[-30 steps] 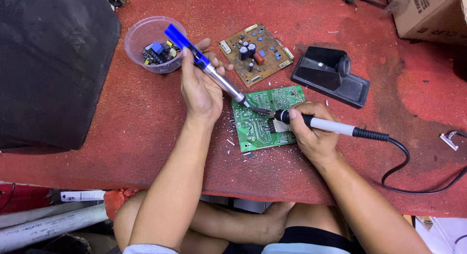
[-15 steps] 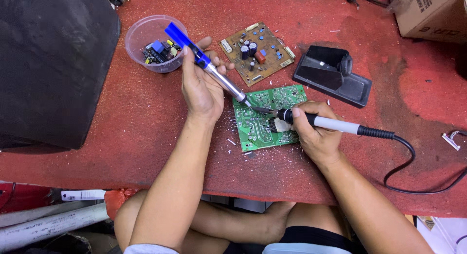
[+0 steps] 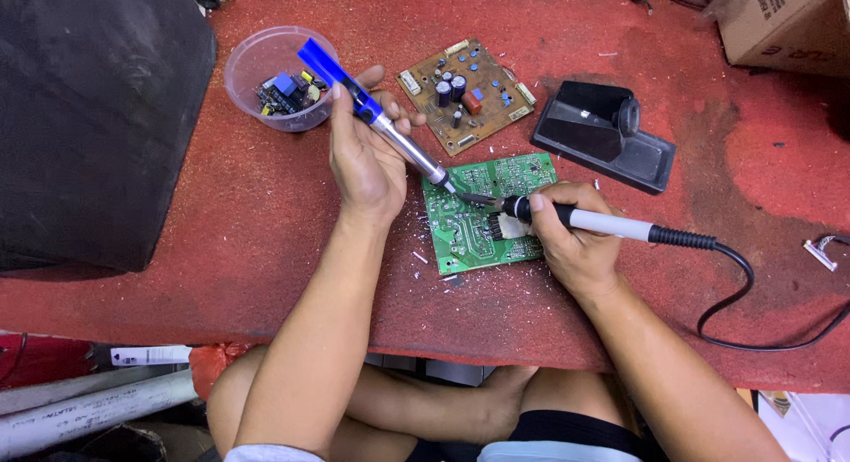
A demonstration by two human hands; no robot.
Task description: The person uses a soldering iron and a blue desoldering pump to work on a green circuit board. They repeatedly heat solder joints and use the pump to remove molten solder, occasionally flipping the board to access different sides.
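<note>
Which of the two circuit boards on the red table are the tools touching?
The green circuit board, nearest the person: both tool tips meet on it. The brown circuit board, studded with upright components, lies untouched farther back beside the clear plastic bowl.

Green circuit board (image 3: 482,216); brown circuit board (image 3: 467,94); blue-handled desoldering pump (image 3: 372,112); red table (image 3: 266,250).

Soldering iron (image 3: 584,219) on green board (image 3: 482,210)

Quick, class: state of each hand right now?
Left hand: closed around the blue desoldering pump, tip at the green circuit board.
Right hand: closed around the soldering iron, tip on the same board.
</note>
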